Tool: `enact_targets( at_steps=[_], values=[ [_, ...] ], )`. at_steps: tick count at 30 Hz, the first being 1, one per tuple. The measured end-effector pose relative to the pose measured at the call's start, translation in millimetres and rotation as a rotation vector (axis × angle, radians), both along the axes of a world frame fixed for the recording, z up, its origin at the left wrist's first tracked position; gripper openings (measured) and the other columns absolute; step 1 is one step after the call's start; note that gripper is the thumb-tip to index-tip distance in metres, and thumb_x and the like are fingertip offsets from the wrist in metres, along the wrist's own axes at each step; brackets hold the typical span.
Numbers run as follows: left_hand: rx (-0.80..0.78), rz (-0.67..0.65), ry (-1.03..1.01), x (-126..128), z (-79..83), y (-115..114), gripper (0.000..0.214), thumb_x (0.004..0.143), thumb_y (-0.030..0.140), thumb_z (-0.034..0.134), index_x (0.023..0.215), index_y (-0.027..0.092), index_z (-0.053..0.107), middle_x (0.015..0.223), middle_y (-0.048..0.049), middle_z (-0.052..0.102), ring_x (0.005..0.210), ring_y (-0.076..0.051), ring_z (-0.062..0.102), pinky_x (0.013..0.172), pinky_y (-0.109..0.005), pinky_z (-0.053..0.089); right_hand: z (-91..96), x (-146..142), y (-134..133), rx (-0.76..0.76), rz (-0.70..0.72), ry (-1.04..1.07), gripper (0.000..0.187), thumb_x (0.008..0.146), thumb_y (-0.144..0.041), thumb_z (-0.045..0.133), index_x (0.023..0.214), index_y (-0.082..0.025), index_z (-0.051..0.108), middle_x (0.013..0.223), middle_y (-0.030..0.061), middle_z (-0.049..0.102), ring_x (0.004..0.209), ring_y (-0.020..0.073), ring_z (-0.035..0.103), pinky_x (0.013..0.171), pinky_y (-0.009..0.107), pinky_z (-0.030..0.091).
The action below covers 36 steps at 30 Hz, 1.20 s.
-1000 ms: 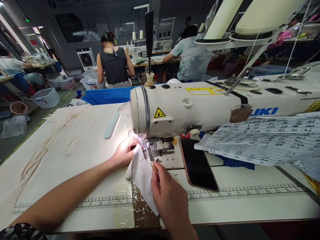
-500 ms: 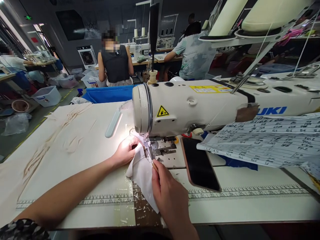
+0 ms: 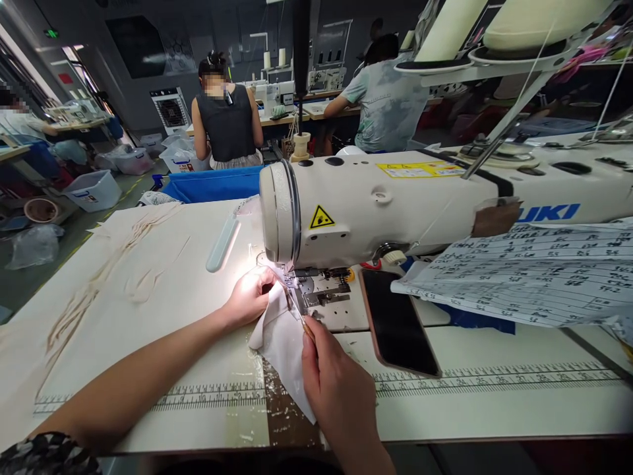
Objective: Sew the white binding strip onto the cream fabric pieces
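Observation:
My left hand (image 3: pixel 250 297) pinches the upper edge of a small piece of white fabric (image 3: pixel 284 343) just in front of the needle area. The cloth hangs down toward the table's front edge. In my right hand (image 3: pixel 339 382) is an awl (image 3: pixel 307 328) with a brownish handle and a thin metal shaft; its tip reaches the cloth near the presser foot, where the exact contact is hard to make out. Above both hands is the head of a white sewing machine (image 3: pixel 341 211), its lamp lighting my left fingers.
A phone (image 3: pixel 400 323) lies right of my right hand, beside a handwritten paper sheet (image 3: pixel 524 277). Loose beige fabric strips (image 3: pixel 106 267) and a pale blue-handled tool (image 3: pixel 222 245) lie left. A printed ruler (image 3: pixel 208 396) runs along the front. Co-workers sit beyond a blue cloth bin (image 3: pixel 212 185).
Both hands keep nearly the same pose on the cloth and the awl. The view has shifted slightly.

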State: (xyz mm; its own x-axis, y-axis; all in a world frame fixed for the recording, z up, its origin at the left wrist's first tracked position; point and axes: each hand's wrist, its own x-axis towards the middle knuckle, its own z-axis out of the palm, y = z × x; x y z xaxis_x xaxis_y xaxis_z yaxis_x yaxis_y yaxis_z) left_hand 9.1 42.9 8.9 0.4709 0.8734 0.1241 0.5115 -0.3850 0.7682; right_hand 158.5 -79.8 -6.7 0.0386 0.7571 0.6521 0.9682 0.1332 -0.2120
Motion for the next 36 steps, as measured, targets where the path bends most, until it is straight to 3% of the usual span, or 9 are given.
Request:
enact_targets(
  at_steps=[11, 21, 28, 36],
  values=[
    [0.094, -0.027, 0.009, 0, 3.2, -2, 0.02, 0.089, 0.028, 0.05, 0.078, 0.015, 0.061, 0.083, -0.0042, 0.061, 0.081, -0.018, 0.057, 0.078, -0.032, 0.049, -0.8, 0, 4, 0.029, -0.003, -0.029, 0.043, 0.104, -0.023, 0.028, 0.102, -0.013, 0.07, 0.085, 0.0, 0.078, 0.059, 0.0117, 0.071, 0.046, 0.024, 0.045],
    [0.26, -0.046, 0.056, 3, -4.4, -1, 0.014, 0.087, 0.03, 0.057, 0.085, 0.016, 0.06, 0.084, -0.0046, 0.06, 0.08, -0.019, 0.057, 0.076, -0.033, 0.049, -1.8, -1, 3, 0.017, -0.008, -0.042, 0.044, 0.105, -0.022, 0.027, 0.103, -0.012, 0.069, 0.085, 0.001, 0.078, 0.055, 0.0109, 0.069, 0.046, 0.024, 0.044],
    [0.021, -0.043, -0.111, -2, -7.8, 3, 0.015, 0.086, 0.028, 0.056, 0.077, 0.017, 0.056, 0.079, -0.0036, 0.06, 0.075, -0.017, 0.057, 0.069, -0.029, 0.05, -3.7, 0, 1, 0.016, -0.003, 0.0, 0.041, 0.104, -0.021, 0.029, 0.103, -0.013, 0.069, 0.083, 0.0007, 0.077, 0.055, 0.011, 0.069, 0.046, 0.025, 0.042],
    [0.005, -0.03, -0.116, -2, -6.0, 0, 0.017, 0.086, 0.031, 0.058, 0.076, 0.017, 0.056, 0.081, -0.0038, 0.062, 0.075, -0.016, 0.058, 0.067, -0.027, 0.05, -4.0, -1, 2, -0.002, -0.027, -0.004, 0.042, 0.105, -0.023, 0.027, 0.104, -0.015, 0.069, 0.079, 0.0001, 0.077, 0.051, 0.0103, 0.066, 0.043, 0.025, 0.038]
  ],
)
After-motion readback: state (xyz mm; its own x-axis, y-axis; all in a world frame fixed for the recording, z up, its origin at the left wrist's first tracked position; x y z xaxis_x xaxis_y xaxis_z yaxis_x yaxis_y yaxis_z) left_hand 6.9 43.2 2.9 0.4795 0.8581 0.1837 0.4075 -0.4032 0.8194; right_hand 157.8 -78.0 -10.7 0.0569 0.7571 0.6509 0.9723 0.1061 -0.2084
